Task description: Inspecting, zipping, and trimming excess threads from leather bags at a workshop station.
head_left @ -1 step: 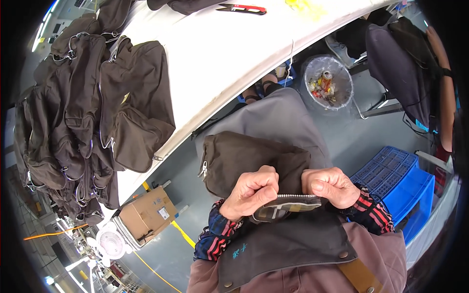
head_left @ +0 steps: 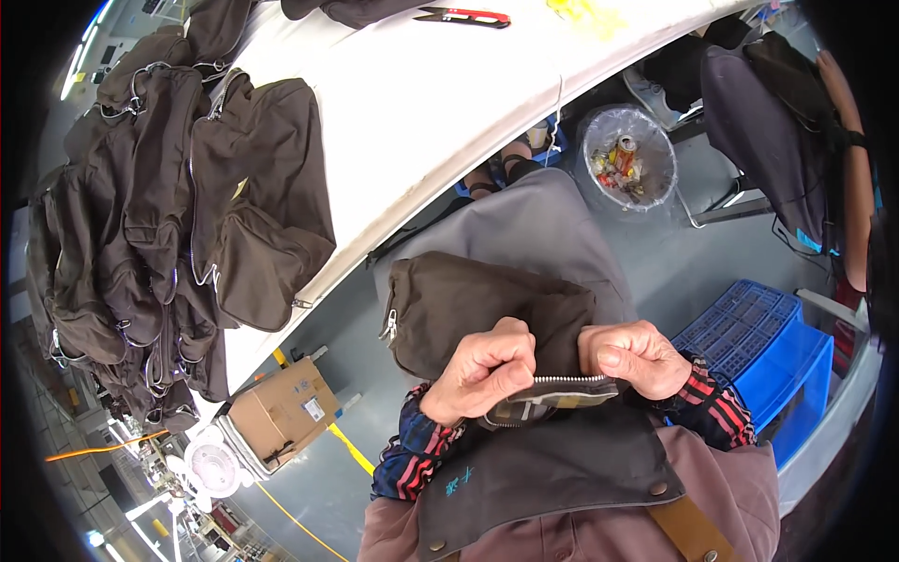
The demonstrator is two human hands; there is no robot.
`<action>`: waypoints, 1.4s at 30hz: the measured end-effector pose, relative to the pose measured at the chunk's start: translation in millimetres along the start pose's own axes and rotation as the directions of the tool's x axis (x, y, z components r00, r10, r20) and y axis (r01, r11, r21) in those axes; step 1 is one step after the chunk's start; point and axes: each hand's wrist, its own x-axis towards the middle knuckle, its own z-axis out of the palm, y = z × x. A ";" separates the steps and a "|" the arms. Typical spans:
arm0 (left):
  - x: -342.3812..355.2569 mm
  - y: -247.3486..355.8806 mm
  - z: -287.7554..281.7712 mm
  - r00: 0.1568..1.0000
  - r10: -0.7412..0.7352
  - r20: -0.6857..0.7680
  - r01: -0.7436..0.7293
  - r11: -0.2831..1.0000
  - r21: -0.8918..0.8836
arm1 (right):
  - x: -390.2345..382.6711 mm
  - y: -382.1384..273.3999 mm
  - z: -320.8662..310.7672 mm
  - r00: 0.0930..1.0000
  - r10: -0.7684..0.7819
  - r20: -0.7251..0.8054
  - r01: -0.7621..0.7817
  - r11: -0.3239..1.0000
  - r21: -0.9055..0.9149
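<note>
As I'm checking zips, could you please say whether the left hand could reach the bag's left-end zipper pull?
Probably yes: the zipper pull lies uncovered near the left hand, though it grips the zipper edge.

On our white surface (head_left: 403, 131) we see piled dark brown bags (head_left: 164, 201), red-and-black snips (head_left: 465, 17) and something yellow (head_left: 592, 13).

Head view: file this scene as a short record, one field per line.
Left hand: closed on the left end of a silver-toothed zipper edge
Right hand: closed at that edge's right end
Beyond hands: dark brown cloth bag, silver zipper pull at its left
Table: white-covered table; heap of dark brown cloth bags at left; red-and-black metal snips at the top
Right side: round bin lined with clear plastic, litter inside; blue plastic crate
Lower left: brown cardboard box
</note>
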 end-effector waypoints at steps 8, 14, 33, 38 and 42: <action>-2.2 36.4 23.0 0.983 0.107 0.148 -0.178 0.756 0.630 | 4.5 1.3 -1.8 0.994 -0.103 0.043 0.111 0.949 -0.295; -3.9 24.6 15.4 0.999 0.023 -0.023 -0.014 0.942 0.336 | 6.0 0.0 3.0 0.994 0.075 -0.081 -0.075 0.997 0.011; 16.8 52.2 -24.3 0.772 0.150 -0.617 -0.367 0.898 -0.241 | 68.3 -75.4 14.6 0.863 -0.424 -0.275 0.314 0.877 -0.365; 14.7 56.3 -27.8 0.789 0.034 -0.614 -0.406 0.778 -0.479 | 29.0 -10.6 27.4 0.861 -0.487 -0.149 0.230 0.633 -0.739; 15.8 51.0 -32.0 0.767 -0.054 -0.639 -0.379 0.766 -0.520 | 37.3 15.4 34.3 0.884 -0.435 -0.171 0.133 0.586 -0.799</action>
